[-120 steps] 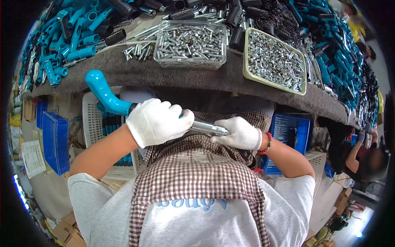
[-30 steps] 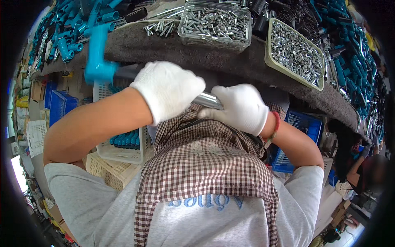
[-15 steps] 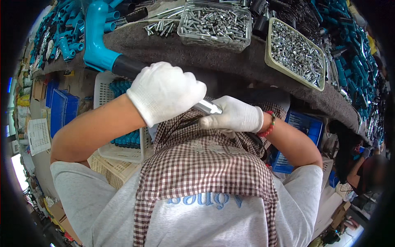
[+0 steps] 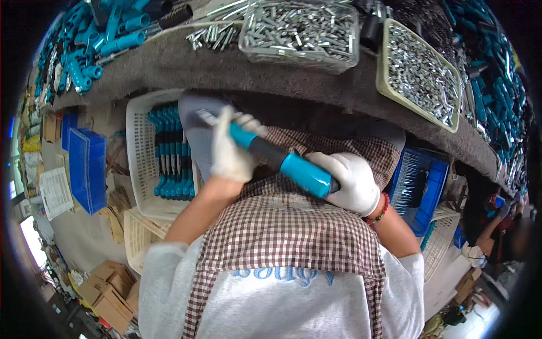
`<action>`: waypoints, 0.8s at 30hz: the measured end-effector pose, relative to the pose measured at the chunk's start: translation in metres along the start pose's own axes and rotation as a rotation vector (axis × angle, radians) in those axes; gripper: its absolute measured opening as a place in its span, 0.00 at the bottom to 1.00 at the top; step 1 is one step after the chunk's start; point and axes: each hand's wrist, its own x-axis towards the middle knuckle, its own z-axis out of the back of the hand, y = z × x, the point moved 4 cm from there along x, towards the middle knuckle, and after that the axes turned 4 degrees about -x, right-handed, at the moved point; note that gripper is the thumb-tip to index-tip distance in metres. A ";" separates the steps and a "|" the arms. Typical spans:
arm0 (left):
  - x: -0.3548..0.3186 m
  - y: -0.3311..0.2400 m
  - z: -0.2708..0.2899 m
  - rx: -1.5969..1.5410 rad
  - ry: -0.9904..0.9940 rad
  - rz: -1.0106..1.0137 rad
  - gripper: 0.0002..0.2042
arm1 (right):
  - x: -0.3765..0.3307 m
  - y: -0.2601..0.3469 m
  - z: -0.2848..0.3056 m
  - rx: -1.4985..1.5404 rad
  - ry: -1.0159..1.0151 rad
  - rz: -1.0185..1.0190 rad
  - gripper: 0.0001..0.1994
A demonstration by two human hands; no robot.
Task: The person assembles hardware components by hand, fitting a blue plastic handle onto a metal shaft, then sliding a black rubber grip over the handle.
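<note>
A long tool with a teal-and-black handle (image 4: 306,174) lies slantwise across my lap, over the checked apron (image 4: 282,231). Its silver end (image 4: 206,116) points to the far left and is smeared by motion. My left hand (image 4: 232,150), in a white knit glove, wraps the tool near that silver end; its fingers are partly blurred. At the near right end, my right hand (image 4: 351,183), gloved too, closes around the dark end of the handle, and its palm hides part of it.
Ahead runs a dark cloth-covered bench (image 4: 271,85) with a clear tub of metal pins (image 4: 299,34) and a cream tray of small metal parts (image 4: 420,76). A white crate (image 4: 135,135) of teal tools stands left, a blue crate (image 4: 420,220) right. Another person's arm (image 4: 490,231) shows far right.
The tool has swung round: its silver end now points far left and its teal handle end is at my right hand. My left hand has shifted from the black grip toward the silver end.
</note>
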 end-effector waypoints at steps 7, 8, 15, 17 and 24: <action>0.165 0.150 0.103 0.107 0.147 0.479 0.16 | -0.014 -0.050 -0.085 0.156 -0.271 -0.831 0.29; 0.152 0.167 0.099 0.184 0.011 0.483 0.16 | -0.022 -0.063 -0.096 0.160 -0.277 -0.916 0.28; 0.159 0.211 0.183 0.316 -0.051 0.858 0.17 | -0.049 -0.091 -0.118 0.509 -0.296 -1.147 0.27; 0.164 0.194 0.169 1.144 0.700 0.044 0.21 | -0.051 -0.099 -0.122 0.503 -0.305 -1.213 0.26; 0.180 0.205 0.179 0.834 0.727 -0.156 0.25 | -0.025 -0.095 -0.115 0.477 -0.262 -1.109 0.25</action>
